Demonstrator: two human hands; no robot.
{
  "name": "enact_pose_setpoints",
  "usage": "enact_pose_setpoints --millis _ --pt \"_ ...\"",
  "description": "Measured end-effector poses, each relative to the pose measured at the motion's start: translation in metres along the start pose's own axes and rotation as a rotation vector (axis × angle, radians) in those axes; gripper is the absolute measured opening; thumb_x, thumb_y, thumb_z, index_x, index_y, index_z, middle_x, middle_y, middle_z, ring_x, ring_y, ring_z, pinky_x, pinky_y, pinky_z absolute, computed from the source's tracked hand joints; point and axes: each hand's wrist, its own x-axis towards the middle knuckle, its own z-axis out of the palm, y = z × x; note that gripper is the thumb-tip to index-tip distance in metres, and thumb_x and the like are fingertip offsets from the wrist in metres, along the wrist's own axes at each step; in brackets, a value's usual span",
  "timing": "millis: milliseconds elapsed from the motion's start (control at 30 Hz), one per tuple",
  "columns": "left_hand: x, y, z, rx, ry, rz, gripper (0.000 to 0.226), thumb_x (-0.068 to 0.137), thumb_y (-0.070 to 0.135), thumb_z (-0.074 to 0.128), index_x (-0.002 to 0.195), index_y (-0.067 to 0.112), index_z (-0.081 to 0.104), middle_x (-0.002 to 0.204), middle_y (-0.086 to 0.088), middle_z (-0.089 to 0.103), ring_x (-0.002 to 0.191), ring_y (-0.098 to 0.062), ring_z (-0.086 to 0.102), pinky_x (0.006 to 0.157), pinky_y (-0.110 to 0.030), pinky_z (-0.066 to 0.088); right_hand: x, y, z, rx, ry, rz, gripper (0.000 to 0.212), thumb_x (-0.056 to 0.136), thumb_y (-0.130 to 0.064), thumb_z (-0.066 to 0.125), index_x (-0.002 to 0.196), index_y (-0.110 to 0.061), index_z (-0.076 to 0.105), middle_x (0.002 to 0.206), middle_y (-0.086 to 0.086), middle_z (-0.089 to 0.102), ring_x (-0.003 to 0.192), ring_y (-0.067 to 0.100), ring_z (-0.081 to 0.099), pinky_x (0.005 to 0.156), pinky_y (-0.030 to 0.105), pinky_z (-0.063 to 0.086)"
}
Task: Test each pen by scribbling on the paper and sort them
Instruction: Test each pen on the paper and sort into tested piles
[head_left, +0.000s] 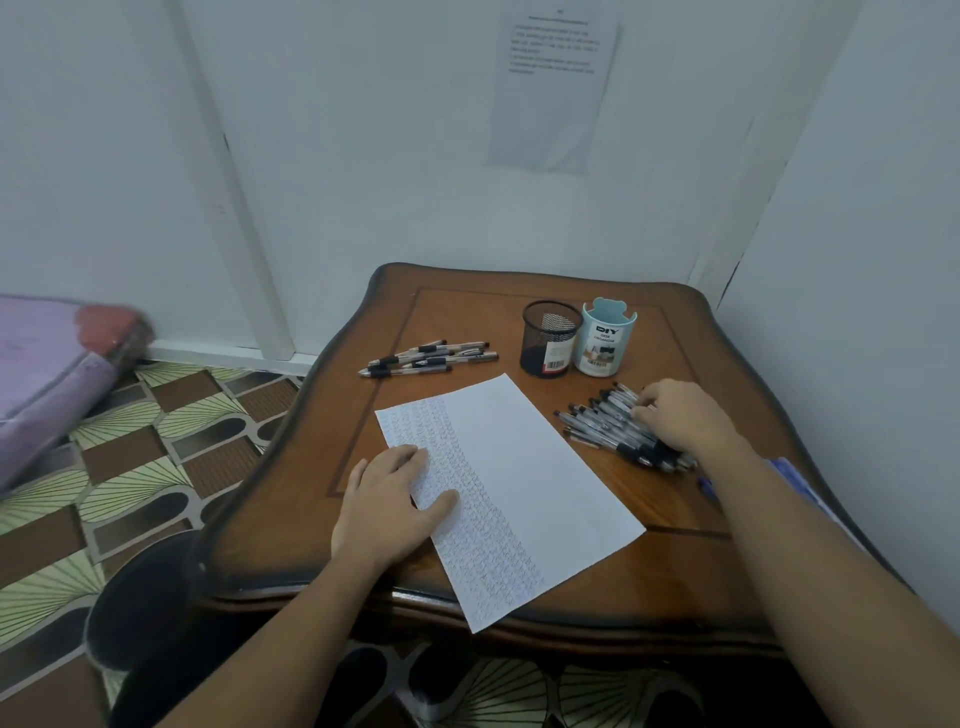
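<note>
Seemingly midway: on the table (675, 582), the paper (535, 483) is scribbled across its left part under the flat, spread left hand (395, 509). Right of it, the likely untested pile (608, 426) (right hand (680, 415) bent into it, grip unclear) outnumbers the few sorted pens (431, 358).

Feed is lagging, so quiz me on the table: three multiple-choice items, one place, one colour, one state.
1. Where does the bigger pen pile lie? A) right of the paper B) left of it C) inside a cup
2. What colour is the mesh cup? A) white B) black C) red
3. How is the left hand? A) gripping a pen B) off the table C) flat on the paper
1 A, it lies beside the paper's right edge; 2 B, black mesh; 3 C, straight fingers press the paper.
</note>
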Motion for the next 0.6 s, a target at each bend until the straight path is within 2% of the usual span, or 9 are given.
enact_pose_setpoints --millis 167,233,300,433,500,600 --pt "0.006 -0.005 0.003 -0.055 0.072 -0.020 0.068 0.080 0.064 0.039 0.130 0.023 0.061 0.136 0.012 0.054 0.126 -0.009 0.045 0.113 -0.037 0.025 0.003 -0.002 -0.001 0.008 0.081 -0.015 0.025 0.099 -0.033 0.055 0.113 -0.015 0.067 0.098 0.002 0.063 0.084 0.016 0.057 0.053 0.021 0.033" --pt "0.011 -0.004 0.000 -0.039 0.082 -0.022 0.054 0.084 0.060 0.049 0.122 0.026 0.067 0.129 0.012 0.057 0.118 -0.009 0.049 0.107 -0.038 0.030 0.006 -0.005 -0.001 0.001 0.137 -0.032 0.026 0.099 -0.032 0.054 0.112 -0.014 0.068 0.096 0.002 0.062 0.084 0.017 0.057 0.056 0.024 0.036" --pt "0.016 -0.003 -0.003 -0.015 0.051 -0.013 0.042 0.084 0.059 0.056 0.111 0.030 0.069 0.130 0.013 0.055 0.118 -0.009 0.047 0.106 -0.040 0.029 0.007 -0.012 0.000 -0.016 0.191 -0.064 0.027 0.100 -0.033 0.053 0.112 -0.015 0.069 0.101 0.004 0.063 0.087 0.018 0.056 0.066 0.027 0.039" --pt "0.016 -0.007 -0.003 -0.057 -0.014 0.026 0.050 0.063 0.076 0.042 0.091 0.038 0.059 0.141 0.016 0.046 0.136 -0.012 0.034 0.115 -0.047 0.015 0.009 -0.035 0.006 -0.041 0.247 -0.149 0.026 0.101 -0.034 0.052 0.111 -0.018 0.069 0.103 0.004 0.062 0.092 0.016 0.051 0.077 0.030 0.040" --pt "0.017 -0.010 -0.003 -0.082 -0.009 0.062 0.051 0.062 0.076 0.043 0.091 0.038 0.060 0.131 0.020 0.054 0.129 -0.009 0.043 0.114 -0.049 0.018 0.012 -0.047 0.014 0.005 0.233 -0.202 0.025 0.100 -0.032 0.053 0.111 -0.018 0.070 0.107 0.004 0.064 0.099 0.018 0.054 0.084 0.033 0.046" --pt "0.023 -0.013 -0.005 -0.058 0.092 0.110 0.058 0.070 0.073 0.040 0.108 0.039 0.068 0.118 0.020 0.064 0.115 -0.008 0.055 0.105 -0.042 0.029 0.015 -0.068 0.028 0.150 0.179 -0.310 0.021 0.098 -0.024 0.055 0.108 -0.016 0.072 0.108 0.003 0.064 0.104 0.020 0.056 0.089 0.035 0.047"
